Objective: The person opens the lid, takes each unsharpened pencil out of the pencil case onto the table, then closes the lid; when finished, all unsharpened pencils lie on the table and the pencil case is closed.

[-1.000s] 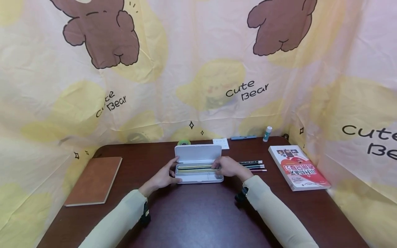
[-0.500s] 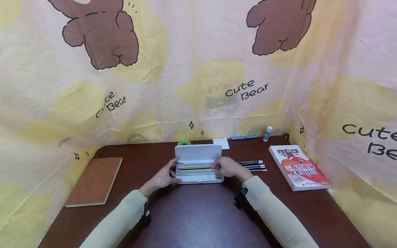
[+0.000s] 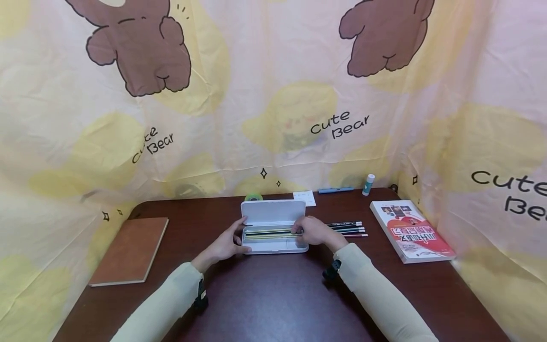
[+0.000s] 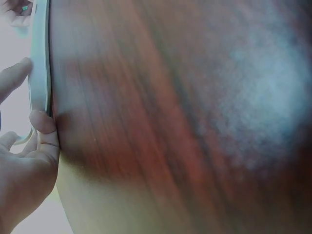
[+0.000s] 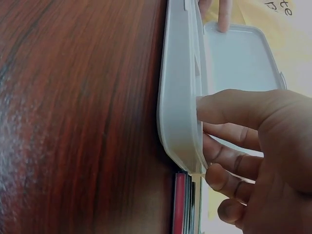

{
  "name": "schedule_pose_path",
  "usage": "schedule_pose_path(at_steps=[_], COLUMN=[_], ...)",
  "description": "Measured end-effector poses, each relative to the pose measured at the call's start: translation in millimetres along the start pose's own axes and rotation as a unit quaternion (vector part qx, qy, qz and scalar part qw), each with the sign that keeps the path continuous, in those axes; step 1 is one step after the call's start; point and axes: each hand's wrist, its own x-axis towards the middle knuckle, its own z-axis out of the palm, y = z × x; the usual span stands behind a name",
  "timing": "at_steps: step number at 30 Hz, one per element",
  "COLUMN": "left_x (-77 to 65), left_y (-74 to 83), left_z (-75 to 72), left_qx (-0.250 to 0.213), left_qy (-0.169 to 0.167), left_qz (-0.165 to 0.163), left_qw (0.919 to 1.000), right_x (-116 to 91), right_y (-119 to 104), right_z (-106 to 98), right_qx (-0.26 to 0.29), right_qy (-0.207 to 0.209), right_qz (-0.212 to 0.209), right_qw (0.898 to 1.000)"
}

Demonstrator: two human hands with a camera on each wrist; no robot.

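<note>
A white pencil case (image 3: 267, 245) lies open on the table, lid (image 3: 273, 211) raised at the back. Several striped pencils (image 3: 269, 232) lie lengthwise inside it. My left hand (image 3: 222, 243) grips the case's left end, thumb at the front corner and fingers toward the hinge. In the left wrist view, that thumb presses the case's side wall (image 4: 40, 63). At the right end, my right hand (image 3: 317, 231) reaches into the case, curled fingers pinching at the pencils' ends. The right wrist view shows its thumb (image 5: 224, 107) inside the rim; the fingertips' contact is partly hidden.
More pencils (image 3: 350, 230) lie on the table right of the case. A thick book (image 3: 412, 232) is at the right, a brown notebook (image 3: 130, 251) at the left. Along the back are green tape (image 3: 254, 196), a paper (image 3: 305, 197), a blue pen (image 3: 335, 190) and a glue stick (image 3: 368, 185).
The pencils in the case have shifted slightly, with a dark one showing more clearly than a second ago. Both hands and the case stay practically in place.
</note>
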Motion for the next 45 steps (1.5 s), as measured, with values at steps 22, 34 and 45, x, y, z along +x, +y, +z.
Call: schedule_pose_path(at_steps=[22,34,45], left_x=[0.9,1.7,-0.2], left_y=[-1.9,-3.8,-2.4], left_z=[-0.4,0.1,0.5], left_qx=[-0.004,-0.001,0.001], left_qy=[0.003,0.003,0.007], left_qz=[0.002,0.004,0.006], left_qw=[1.0000,1.0000,1.0000], right_x=[1,-2,-6], right_y=[4,7,15], right_z=[1,-2,-10], right_qx=[0.019,0.018,0.025], right_qy=[0.003,0.019,0.045], right_qz=[-0.021,-0.040,-0.057], right_qw=[1.000,0.999,0.997])
